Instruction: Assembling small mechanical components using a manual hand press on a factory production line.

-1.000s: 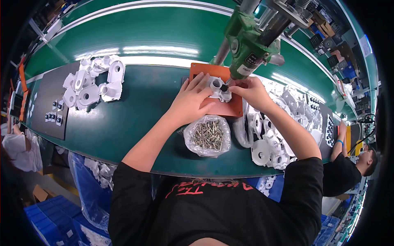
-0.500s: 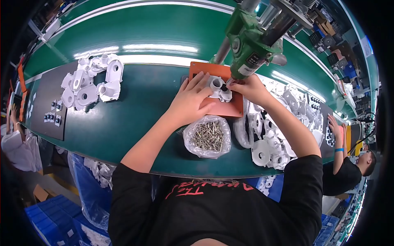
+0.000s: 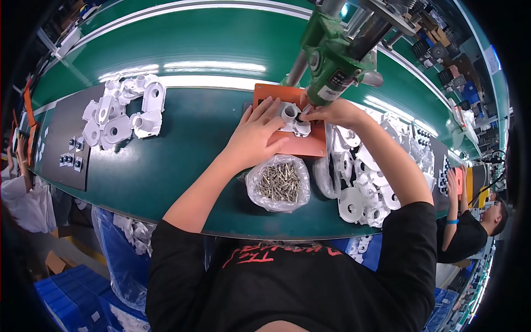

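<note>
A white plastic housing (image 3: 295, 126) with a round tube sits on an orange plate (image 3: 305, 146) on the green table. My left hand (image 3: 253, 135) lies along the housing's left side, fingers stretched, thumb on the plate. My right hand (image 3: 334, 113) is closed in a pinch at the housing's right side, just under the green machine head (image 3: 330, 69). What its fingertips hold is too small and covered to make out. A clear plastic bag of screws (image 3: 281, 184) stands in front of the plate.
White housings (image 3: 120, 113) are grouped at the left, beside a dark mat (image 3: 66, 171) with small black-and-white parts. Many white parts (image 3: 359, 193) are heaped at the right. A co-worker (image 3: 470, 232) is at the far right, another person (image 3: 27, 193) at the far left.
My right hand and the machine head have shifted slightly left, with the fingertips closer to the housing's tube. My left hand stays in place. The right co-worker's hands have moved.
</note>
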{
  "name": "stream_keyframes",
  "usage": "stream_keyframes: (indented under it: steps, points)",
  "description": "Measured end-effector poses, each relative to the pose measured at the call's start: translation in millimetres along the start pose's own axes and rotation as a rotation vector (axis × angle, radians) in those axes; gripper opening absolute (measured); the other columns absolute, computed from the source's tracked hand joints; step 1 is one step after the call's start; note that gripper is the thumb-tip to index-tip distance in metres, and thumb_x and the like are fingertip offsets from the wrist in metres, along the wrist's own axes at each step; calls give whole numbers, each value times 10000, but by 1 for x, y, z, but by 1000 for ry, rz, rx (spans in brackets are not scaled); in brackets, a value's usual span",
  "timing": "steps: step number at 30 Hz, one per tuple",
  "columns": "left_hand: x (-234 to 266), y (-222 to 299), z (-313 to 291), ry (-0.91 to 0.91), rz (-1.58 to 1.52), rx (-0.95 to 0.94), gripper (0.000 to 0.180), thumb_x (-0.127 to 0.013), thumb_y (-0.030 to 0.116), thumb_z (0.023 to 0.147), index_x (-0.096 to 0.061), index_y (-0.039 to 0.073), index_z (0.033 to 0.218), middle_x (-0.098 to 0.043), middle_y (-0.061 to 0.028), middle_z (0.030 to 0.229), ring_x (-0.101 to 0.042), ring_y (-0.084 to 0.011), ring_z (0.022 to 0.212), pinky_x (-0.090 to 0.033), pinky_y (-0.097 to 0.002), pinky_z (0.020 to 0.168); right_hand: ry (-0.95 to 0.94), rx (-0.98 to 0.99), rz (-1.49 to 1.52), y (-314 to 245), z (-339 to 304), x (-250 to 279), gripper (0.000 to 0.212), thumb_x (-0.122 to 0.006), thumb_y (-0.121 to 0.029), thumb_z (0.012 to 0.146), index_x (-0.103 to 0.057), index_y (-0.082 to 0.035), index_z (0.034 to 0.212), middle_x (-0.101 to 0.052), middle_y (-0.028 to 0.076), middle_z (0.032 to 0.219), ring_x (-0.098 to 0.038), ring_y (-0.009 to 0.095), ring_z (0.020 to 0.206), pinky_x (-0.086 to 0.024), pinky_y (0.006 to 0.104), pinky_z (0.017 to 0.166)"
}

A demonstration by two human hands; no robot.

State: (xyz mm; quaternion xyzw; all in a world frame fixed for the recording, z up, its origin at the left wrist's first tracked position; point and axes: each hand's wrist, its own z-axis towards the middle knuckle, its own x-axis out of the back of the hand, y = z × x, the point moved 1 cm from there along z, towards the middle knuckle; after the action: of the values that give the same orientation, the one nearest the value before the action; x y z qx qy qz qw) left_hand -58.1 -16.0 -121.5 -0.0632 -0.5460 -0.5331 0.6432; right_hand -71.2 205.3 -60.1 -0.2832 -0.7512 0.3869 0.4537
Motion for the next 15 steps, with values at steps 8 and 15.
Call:
stream_keyframes:
  steps: [8,15]
  points:
    - [-1,1,0,8,-7,-7,309,-596,312,821,-595,69,1012,-347,-194,1410,-256,-329,1350,-238,-520,1065,-90,-104,-33,-3,7,9,272,-747,-71,713,-568,-55,918,-562,-1,783,-540,78,753,-450,243,652]
    - [3,1,-2,13,-5,0,289,-589,309,826,-584,72,991,-346,-201,1409,-254,-335,1350,-236,-522,1064,395,237,-140,16,1,51,192,-614,-49,783,-613,6,967,-625,59,827,-606,147,753,-494,287,655]
